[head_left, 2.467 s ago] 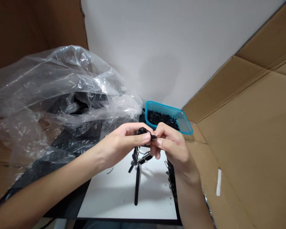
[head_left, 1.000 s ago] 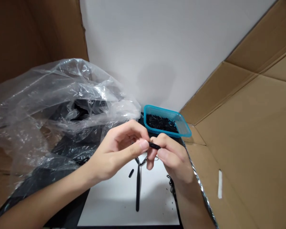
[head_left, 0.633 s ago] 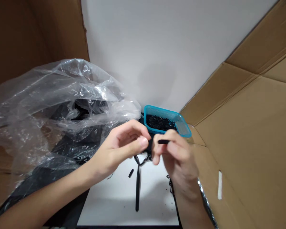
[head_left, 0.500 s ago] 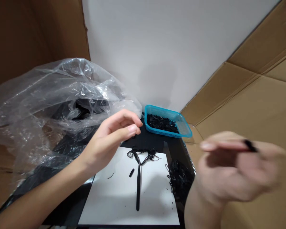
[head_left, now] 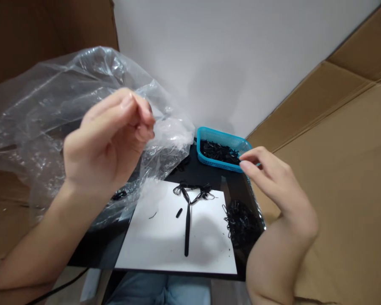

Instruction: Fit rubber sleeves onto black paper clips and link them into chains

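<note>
Fingers [head_left: 257,176] of the right hand [head_left: 285,195] nearly meet at the blue basket [head_left: 220,164] of black pieces [head_left: 218,150] on the counter [head_left: 203,173]; the left hand [head_left: 109,131] is curled before the plastic bag [head_left: 57,95]. Whether either holds anything, I cannot tell.

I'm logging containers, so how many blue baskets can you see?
1: the blue basket, toward the far side of the black table, holding black pieces; the right hand overlaps its right end. The plastic bag might hide another.
</note>
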`<state>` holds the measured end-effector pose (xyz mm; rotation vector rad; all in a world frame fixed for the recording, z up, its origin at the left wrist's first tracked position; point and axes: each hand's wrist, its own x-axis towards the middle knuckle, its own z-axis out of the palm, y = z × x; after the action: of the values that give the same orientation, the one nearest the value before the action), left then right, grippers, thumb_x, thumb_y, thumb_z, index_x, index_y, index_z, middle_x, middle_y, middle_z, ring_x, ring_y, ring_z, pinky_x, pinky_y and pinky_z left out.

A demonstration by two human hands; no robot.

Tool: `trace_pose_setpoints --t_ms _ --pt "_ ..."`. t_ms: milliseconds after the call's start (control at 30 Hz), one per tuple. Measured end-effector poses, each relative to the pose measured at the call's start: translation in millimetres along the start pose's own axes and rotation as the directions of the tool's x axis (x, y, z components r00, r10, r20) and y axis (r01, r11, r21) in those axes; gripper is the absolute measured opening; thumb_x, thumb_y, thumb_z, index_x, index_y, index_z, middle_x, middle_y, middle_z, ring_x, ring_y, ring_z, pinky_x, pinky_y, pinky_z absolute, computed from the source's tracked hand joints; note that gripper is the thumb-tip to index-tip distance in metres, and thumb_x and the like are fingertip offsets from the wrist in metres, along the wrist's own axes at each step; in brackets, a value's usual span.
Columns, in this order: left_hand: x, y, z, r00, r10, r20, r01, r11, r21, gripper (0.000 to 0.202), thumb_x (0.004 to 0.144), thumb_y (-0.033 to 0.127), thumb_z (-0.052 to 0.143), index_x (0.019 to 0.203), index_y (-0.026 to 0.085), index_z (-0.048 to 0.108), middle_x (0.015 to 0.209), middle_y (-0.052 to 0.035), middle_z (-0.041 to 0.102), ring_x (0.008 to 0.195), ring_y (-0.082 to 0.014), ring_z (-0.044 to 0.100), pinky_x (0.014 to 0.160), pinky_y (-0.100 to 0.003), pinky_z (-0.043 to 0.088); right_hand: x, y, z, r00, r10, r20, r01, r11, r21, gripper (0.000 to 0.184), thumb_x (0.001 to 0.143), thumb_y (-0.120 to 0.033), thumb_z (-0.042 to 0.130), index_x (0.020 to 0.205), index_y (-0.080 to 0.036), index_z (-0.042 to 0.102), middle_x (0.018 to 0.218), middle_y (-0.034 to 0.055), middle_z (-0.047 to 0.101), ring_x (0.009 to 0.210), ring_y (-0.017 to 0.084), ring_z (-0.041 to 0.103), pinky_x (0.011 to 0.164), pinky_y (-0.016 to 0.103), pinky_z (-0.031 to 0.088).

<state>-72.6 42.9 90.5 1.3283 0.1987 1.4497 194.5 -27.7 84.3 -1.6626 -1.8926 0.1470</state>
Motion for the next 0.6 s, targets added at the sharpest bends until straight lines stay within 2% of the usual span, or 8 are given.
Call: trace_pose_setpoints --t_ms 133,267,333,367,400,433,467,600 --pt "0 7 3.8 0.994 0.031 -0.108 -0.029 0.999 0.026 0.025 0.087 0.009 0.044 0.067 0.011 0.059 0.064 -0.0007 0.044 0.056 -0.0093 0.04 0.058 -0.022 0.044 1 -20 21 0.955 -0.094 0.28 0.093 0.996 0.019 0.017 0.091 -0.039 0.046 0.086 -0.024 0.054 0.083 0.0013 0.06 0.078 0.018 0.058 0.067 0.03 0.042" --pt "1 10 4.0 0.995 0.05 -0.083 -0.046 0.998 0.053 0.024 0.086 0.011 0.048 0.066 0.012 0.06 0.065 -0.0012 0.046 0.056 -0.0085 0.04 0.057 -0.02 0.044 4 -14 30 0.91 -0.074 0.408 0.088 0.996 -0.016 0.018 0.09 -0.04 0.047 0.087 -0.024 0.054 0.081 -0.0003 0.06 0.075 0.017 0.057 0.066 0.029 0.042" --pt "1 11 0.2 0.995 0.056 -0.083 -0.052 0.998 0.047 0.024 0.085 0.01 0.048 0.065 0.012 0.061 0.064 -0.0015 0.047 0.056 -0.0085 0.041 0.056 -0.02 0.046 13 6 25 0.944 -0.017 0.329 0.035 0.998 -0.05 0.018 0.087 -0.041 0.05 0.085 -0.024 0.055 0.08 -0.0006 0.061 0.074 0.017 0.058 0.064 0.027 0.041" --pt "1 11 -2.5 0.994 0.054 -0.1 -0.05 0.998 0.047 0.025 0.085 0.01 0.047 0.065 0.012 0.062 0.064 -0.0018 0.047 0.056 -0.0085 0.042 0.057 -0.019 0.047 20 21 21 0.973 0.031 0.23 -0.013 0.997 -0.079 0.018 0.087 -0.04 0.05 0.082 -0.024 0.055 0.08 0.0 0.062 0.075 0.018 0.058 0.064 0.027 0.04" --pt "1 12 -5.6 0.991 0.057 -0.122 -0.051 0.998 0.047 0.025 0.085 0.01 0.047 0.066 0.011 0.063 0.064 -0.0019 0.047 0.057 -0.0085 0.044 0.058 -0.019 0.049 29 37 18 0.993 0.105 0.051 -0.098 0.987 -0.124 0.02 0.088 -0.038 0.046 0.079 -0.023 0.053 0.078 0.0013 0.061 0.074 0.019 0.057 0.064 0.028 0.04" --pt "1 12 -8.6 0.988 0.052 -0.145 -0.045 0.998 0.053 0.023 0.083 0.009 0.047 0.067 0.011 0.064 0.065 -0.0022 0.047 0.059 -0.0086 0.046 0.058 -0.018 0.05 39 53 17 0.981 0.166 -0.104 -0.182 0.968 -0.173 0.021 0.09 -0.034 0.039 0.077 -0.022 0.051 0.077 0.0029 0.061 0.075 0.02 0.057 0.065 0.028 0.039" --pt "2 12 -11.3 0.985 0.061 -0.159 -0.052 0.997 0.057 0.021 0.082 0.009 0.048 0.07 0.01 0.065 0.066 -0.0024 0.047 0.06 -0.0088 0.048 0.057 -0.017 0.051 51 69 17 0.963 0.215 -0.16 -0.249 0.938 -0.242 0.021 0.09 -0.031 0.035 0.079 -0.021 0.05 0.079 0.0047 0.061 0.077 0.021 0.057 0.066 0.029 0.039" --pt "6 8 -13.9 0.96 0.108 -0.26 -0.091 0.993 0.076 0.022 0.079 0.005 0.046 0.072 0.009 0.066 0.067 -0.0039 0.05 0.061 -0.0104 0.05 0.056 -0.02 0.052 96 113 42 0.957 0.264 0.124 -0.205 0.911 -0.357 0.015 0.088 -0.028 0.044 0.077 -0.021 0.052 0.08 0.0022 0.064 0.077 0.019 0.058 0.065 0.026 0.04"
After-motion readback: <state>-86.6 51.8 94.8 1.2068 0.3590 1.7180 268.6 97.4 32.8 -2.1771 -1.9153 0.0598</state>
